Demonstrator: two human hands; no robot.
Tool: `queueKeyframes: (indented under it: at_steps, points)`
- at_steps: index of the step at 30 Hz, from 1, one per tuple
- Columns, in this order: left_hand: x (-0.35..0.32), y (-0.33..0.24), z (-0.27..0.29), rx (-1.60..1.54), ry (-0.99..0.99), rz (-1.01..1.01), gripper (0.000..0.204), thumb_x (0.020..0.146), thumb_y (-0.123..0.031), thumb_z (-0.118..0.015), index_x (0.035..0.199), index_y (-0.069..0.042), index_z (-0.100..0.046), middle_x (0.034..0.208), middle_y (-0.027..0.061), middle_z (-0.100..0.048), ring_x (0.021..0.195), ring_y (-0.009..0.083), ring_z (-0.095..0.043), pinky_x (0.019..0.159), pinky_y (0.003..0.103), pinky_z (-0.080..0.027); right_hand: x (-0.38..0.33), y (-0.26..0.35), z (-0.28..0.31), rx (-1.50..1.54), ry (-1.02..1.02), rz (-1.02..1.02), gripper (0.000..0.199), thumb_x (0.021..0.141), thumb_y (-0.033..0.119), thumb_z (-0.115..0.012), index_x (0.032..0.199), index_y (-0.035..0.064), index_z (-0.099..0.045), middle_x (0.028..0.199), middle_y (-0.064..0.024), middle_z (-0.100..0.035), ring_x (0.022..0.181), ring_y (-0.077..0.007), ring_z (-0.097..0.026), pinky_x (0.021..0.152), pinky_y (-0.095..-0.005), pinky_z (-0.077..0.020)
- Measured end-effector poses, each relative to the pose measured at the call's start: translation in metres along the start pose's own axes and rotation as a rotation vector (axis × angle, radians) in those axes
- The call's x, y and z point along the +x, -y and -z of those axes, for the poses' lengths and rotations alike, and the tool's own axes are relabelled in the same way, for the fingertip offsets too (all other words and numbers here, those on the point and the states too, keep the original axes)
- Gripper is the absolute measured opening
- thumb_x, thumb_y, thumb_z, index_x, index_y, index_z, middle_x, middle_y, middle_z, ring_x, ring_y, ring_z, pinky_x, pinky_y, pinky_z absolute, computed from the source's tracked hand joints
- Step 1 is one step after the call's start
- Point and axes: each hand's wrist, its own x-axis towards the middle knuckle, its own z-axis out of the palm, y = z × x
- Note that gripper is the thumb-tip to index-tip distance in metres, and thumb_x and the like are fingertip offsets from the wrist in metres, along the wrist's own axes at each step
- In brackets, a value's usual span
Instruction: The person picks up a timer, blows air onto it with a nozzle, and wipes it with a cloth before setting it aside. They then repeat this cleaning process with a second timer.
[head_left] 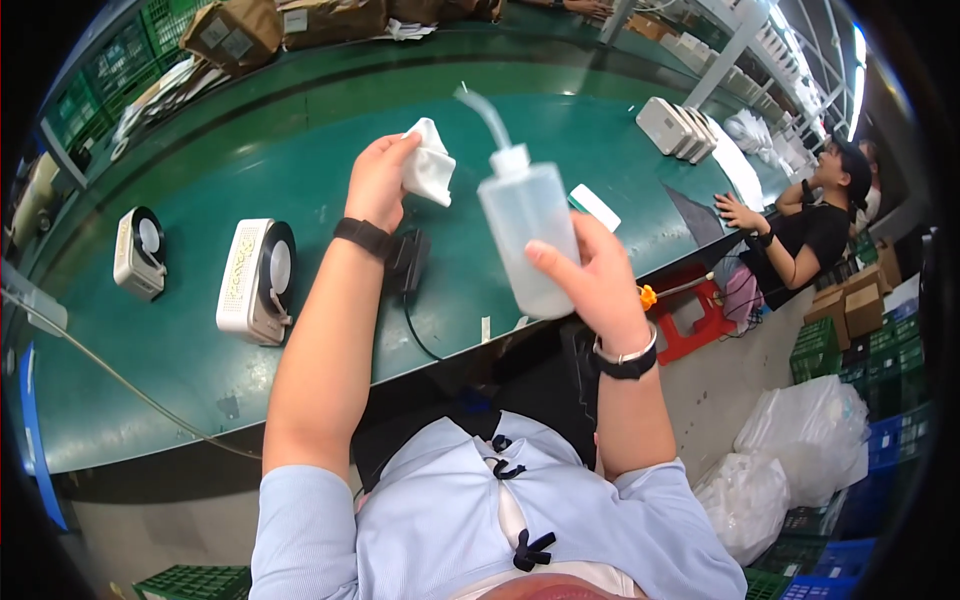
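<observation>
My left hand pinches a folded white cloth above the green bench. In my right hand is a translucent squeeze bottle with a bent spout that points up and to the left. Cloth and bottle are apart, the bottle tilted slightly. Behind the bottle a small white and green card lies on the bench. Left of my left forearm stands a cream device with a round black dial face. A similar smaller-looking one stands farther left.
Several pale devices stand in a row at the back right. A co-worker rests a hand on the bench there. Cardboard boxes line the far side. A hose crosses the left front edge; a red stool stands below the right.
</observation>
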Motion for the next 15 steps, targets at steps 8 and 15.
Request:
queueKeyframes:
  at_steps: [8, 15]
  points:
    - [0.004, -0.001, 0.005, 0.296, 0.007, -0.08, 0.03, 0.089, -0.024, -0.076, 0.106, 0.0, -0.07, 0.098, 0.0073, -0.071, 0.088, 0.016, -0.065, 0.08, 0.029, -0.051, 0.118, -0.057, -0.019, 0.234, -0.318, 0.081, 0.067, 0.089, 0.018, -0.079, 0.136, -0.009, -0.039, 0.129, -0.016, -0.057, 0.118, -0.0209, -0.059, 0.099, -0.0344, -0.05]
    - [-0.006, -0.013, -0.001, 0.585, 0.121, -0.099, 0.031, 0.086, -0.027, -0.081, 0.106, -0.004, -0.073, 0.099, 0.0039, -0.072, 0.09, 0.014, -0.067, 0.08, 0.028, -0.051, 0.114, -0.107, -0.025, 0.102, -0.337, 0.017, 0.075, 0.084, 0.013, -0.079, 0.14, -0.0079, -0.034, 0.136, -0.0223, -0.047, 0.123, -0.0302, -0.052, 0.106, -0.0407, -0.0439]
